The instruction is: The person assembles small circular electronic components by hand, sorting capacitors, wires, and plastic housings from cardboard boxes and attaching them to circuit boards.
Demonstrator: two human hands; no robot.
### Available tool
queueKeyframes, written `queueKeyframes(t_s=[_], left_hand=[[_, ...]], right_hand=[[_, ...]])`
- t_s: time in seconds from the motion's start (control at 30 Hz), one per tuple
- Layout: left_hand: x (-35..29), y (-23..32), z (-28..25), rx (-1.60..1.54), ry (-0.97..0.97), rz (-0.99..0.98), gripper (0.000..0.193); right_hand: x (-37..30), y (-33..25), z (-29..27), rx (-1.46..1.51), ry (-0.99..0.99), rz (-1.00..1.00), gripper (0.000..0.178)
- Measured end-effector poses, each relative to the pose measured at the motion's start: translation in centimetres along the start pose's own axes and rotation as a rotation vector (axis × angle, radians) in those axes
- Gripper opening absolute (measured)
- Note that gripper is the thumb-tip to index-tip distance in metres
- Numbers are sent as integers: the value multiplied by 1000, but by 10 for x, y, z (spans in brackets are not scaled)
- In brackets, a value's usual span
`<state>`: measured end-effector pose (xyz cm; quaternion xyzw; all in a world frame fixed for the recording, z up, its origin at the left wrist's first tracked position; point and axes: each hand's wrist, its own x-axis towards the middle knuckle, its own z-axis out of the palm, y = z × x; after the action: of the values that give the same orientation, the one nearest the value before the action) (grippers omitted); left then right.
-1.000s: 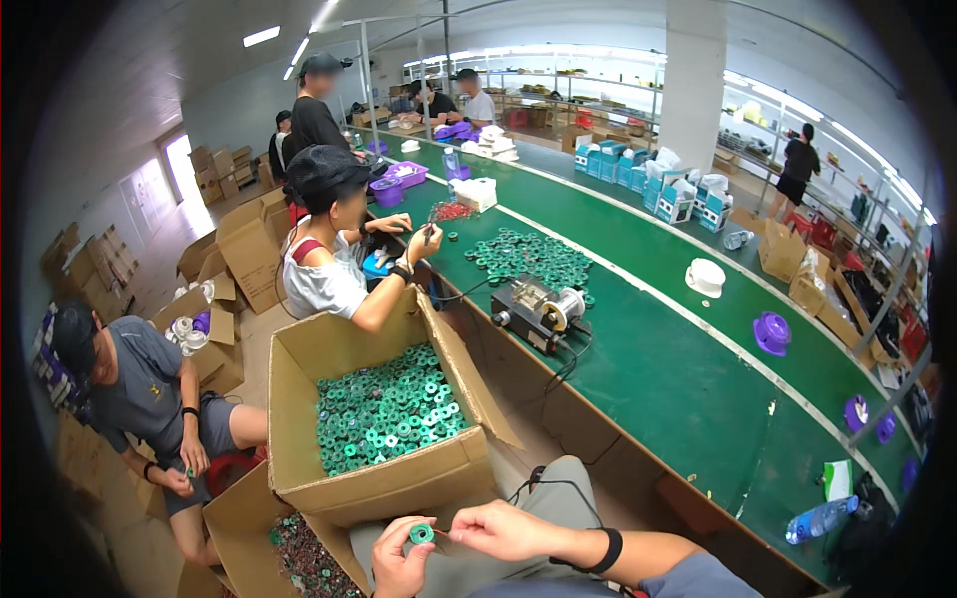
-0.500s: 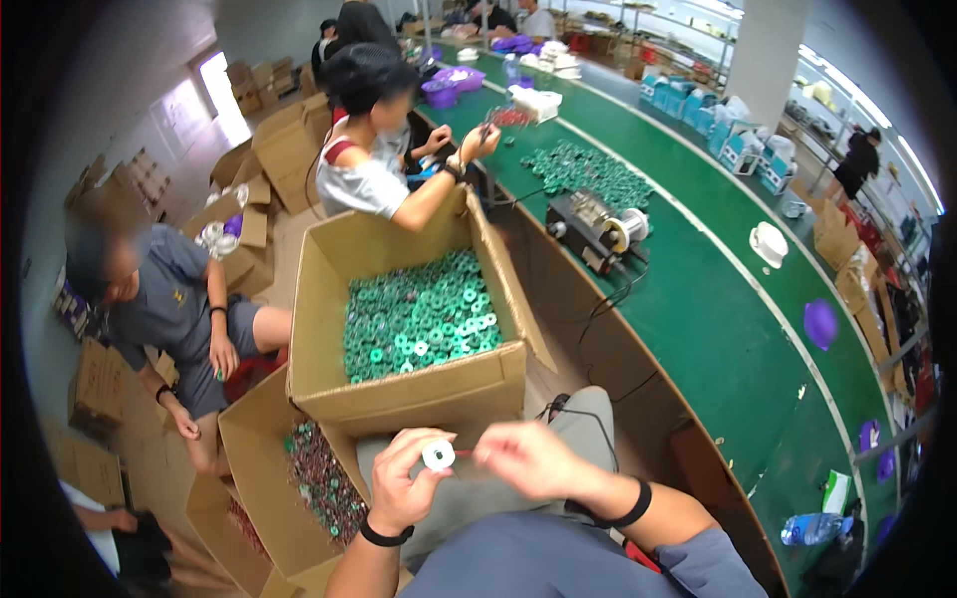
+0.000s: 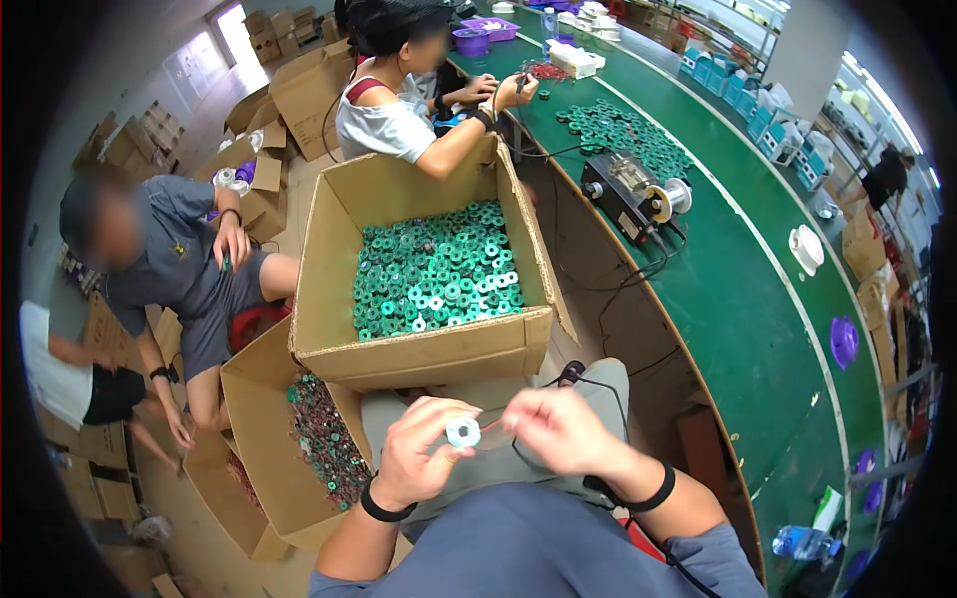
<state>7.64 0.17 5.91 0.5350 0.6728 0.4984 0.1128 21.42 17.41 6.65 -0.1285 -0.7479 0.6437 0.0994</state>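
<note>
My left hand [image 3: 424, 453] is closed around a small pale green-white ring [image 3: 463, 431] with a dark centre, pinched between thumb and fingers above my lap. A thin red wire [image 3: 490, 427] runs from the ring toward my right hand [image 3: 560, 429]. The fingers of that hand are pinched on the wire, slightly blurred. Just ahead of both hands stands a cardboard box [image 3: 424, 364] holding many green rings [image 3: 434, 269]. Left of my lap, a second cardboard box [image 3: 261, 419] contains green rings mixed with red wires [image 3: 329, 448].
A green worktable [image 3: 718, 349] curves along the right, carrying a small black machine with a spool [image 3: 633, 194] and a pile of green rings [image 3: 628, 135]. A black cable [image 3: 638, 274] hangs off its edge. One co-worker [image 3: 399, 110] sits ahead, another [image 3: 179, 249] at the left.
The view has shifted, so the boxes and table sit higher in the picture. The ring has turned a little in my left hand, and its dark centre shows larger. Both hands stay close together.
</note>
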Motion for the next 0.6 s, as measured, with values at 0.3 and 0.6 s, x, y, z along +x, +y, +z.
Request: queueKeyframes(t_s=[0.3,0.6], left_hand=[[0,-7,6,-122,-148,-56,28],[3,-10,-2,-137,-180,-78,31]], right_hand=[[0,-9,-9,-70,-13,30,14],[-8,-31,3,-123,-120,-140,12]])
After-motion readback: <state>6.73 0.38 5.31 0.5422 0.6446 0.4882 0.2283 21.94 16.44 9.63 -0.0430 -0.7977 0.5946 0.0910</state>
